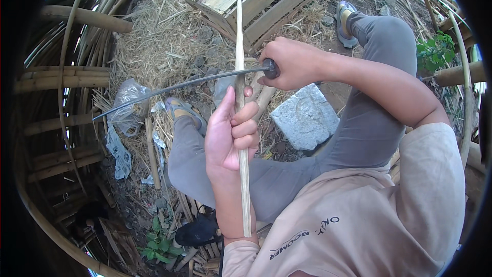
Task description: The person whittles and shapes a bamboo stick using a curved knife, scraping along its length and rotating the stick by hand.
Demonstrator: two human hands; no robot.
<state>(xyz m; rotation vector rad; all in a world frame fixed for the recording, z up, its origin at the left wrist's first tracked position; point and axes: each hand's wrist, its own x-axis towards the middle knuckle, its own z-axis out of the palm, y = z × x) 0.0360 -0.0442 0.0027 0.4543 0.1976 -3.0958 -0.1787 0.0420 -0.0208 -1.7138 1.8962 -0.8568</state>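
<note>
My left hand (pixel 221 138) is closed round a pale, narrow bamboo strip (pixel 245 190), which runs upright past the palm and tapers to a thin tip at the top. My right hand (pixel 294 62) grips the dark, round handle of a long-bladed knife (pixel 169 90). Its thin blade points left and lies across the strip, just above the fingers of my left hand. Blade and strip appear to touch where they cross.
A slatted wooden crate (pixel 287 0) stands ahead. Near my right leg lies a pale stone block (pixel 306 117). Left of my feet is a clear plastic bag (pixel 128 102) on straw-strewn ground. Bamboo poles (pixel 84 19) line the left side; a black shoe (pixel 197 231) lies below.
</note>
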